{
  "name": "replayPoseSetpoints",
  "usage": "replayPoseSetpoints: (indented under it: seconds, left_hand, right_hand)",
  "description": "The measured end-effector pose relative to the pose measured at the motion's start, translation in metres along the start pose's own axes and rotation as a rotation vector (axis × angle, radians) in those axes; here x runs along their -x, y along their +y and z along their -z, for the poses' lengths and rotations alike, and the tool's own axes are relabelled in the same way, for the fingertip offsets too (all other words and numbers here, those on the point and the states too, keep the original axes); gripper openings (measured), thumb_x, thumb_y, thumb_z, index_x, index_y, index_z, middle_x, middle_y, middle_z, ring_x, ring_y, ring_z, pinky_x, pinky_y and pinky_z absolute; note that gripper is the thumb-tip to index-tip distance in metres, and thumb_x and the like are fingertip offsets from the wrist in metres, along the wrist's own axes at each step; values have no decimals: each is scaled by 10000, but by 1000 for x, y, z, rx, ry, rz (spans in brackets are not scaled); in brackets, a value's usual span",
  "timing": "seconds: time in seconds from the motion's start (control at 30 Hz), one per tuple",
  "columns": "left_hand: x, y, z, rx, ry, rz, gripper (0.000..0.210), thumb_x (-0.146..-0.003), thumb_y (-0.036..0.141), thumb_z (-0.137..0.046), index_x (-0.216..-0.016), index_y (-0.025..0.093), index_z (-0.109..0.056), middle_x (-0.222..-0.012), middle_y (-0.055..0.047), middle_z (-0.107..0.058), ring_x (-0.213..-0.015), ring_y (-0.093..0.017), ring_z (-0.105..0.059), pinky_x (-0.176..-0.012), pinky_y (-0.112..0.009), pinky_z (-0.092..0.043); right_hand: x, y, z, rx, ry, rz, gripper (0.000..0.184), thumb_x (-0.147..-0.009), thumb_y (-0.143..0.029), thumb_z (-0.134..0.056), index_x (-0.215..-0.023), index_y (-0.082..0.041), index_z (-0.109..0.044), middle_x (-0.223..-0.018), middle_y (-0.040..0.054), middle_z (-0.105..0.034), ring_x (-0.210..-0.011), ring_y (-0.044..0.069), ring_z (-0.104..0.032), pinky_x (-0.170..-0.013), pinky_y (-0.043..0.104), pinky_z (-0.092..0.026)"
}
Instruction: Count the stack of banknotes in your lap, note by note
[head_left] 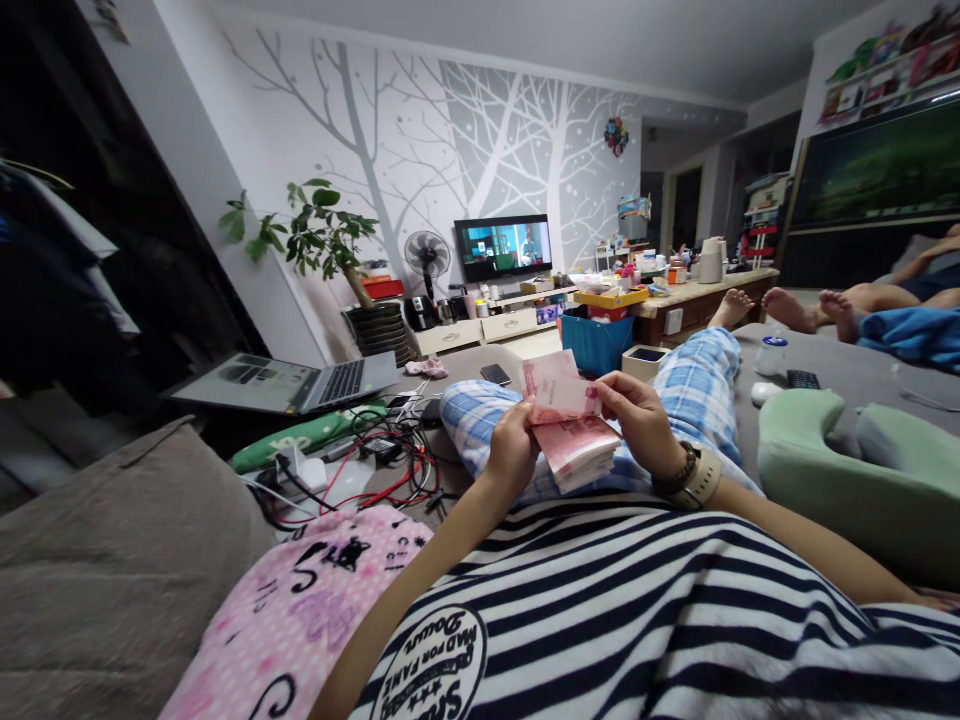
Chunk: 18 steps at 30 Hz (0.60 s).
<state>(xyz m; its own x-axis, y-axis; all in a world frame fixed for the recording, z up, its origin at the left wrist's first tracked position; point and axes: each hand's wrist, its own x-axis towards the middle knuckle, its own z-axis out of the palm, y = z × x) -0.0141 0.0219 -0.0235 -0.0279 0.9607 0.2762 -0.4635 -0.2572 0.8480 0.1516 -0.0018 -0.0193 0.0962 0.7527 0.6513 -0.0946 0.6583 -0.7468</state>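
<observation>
A thick stack of red banknotes (576,452) is held above my lap, its lower end fanned toward me. My left hand (516,440) is closed round the left side of the stack. Some notes (556,384) stand bent up and away from the rest. With fingers pinched, my right hand (639,420) grips the right edge of the lifted notes. A watch with a pale strap (702,476) and a dark bracelet (684,468) are on my right wrist. Blue plaid trousers (697,385) cover my legs beneath the notes.
On the left lie an open laptop (292,385), tangled cables (397,465) and a pink blanket (330,590). A phone (495,374) rests beyond my knee. At right are a green neck pillow (817,480), a jar (772,356) and another person's feet (791,308).
</observation>
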Motion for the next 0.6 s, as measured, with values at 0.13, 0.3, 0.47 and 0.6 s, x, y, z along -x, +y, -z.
replayPoseSetpoints:
  seconds: [0.13,0.3,0.47,0.6]
  left_hand:
    - [0,-1,-3,59,-110,81,127,-785,332,-662,-766,212,-701,-805,-99,-748,-1028,-343,-700,-831,-440,-574]
    - [1,-2,-2,141,-222,108,170,-784,330,-632,-793,185,-720,-887,-129,-771,-1046,-329,-713,-861,-457,-586]
    - [0,-3,1,96,-218,76,150,-757,317,-687,-805,189,-746,-897,-109,-784,-1039,-324,-722,-911,-457,-579]
    - [1,-1,-1,98,-280,94,184,-719,332,-736,-829,186,-754,-896,-105,-787,-1058,-339,-719,-917,-457,-580]
  right_hand:
    - [1,-1,0,-50,-70,-68,428,-812,-629,-693,-739,-208,-673,-551,-5,-593,-507,136,-496,-495,277,-374]
    - [1,-3,0,-54,-101,-52,433,-806,-598,-724,-664,-198,-643,-567,5,-628,-523,129,-525,-521,276,-398]
    - [-1,1,0,-20,-57,-43,412,-735,-565,-803,-666,-204,-617,-573,-29,-568,-532,119,-474,-516,271,-377]
    - [-5,6,1,-41,34,-42,420,-698,-530,-845,-723,-209,-576,-639,-44,-537,-572,110,-462,-545,264,-382]
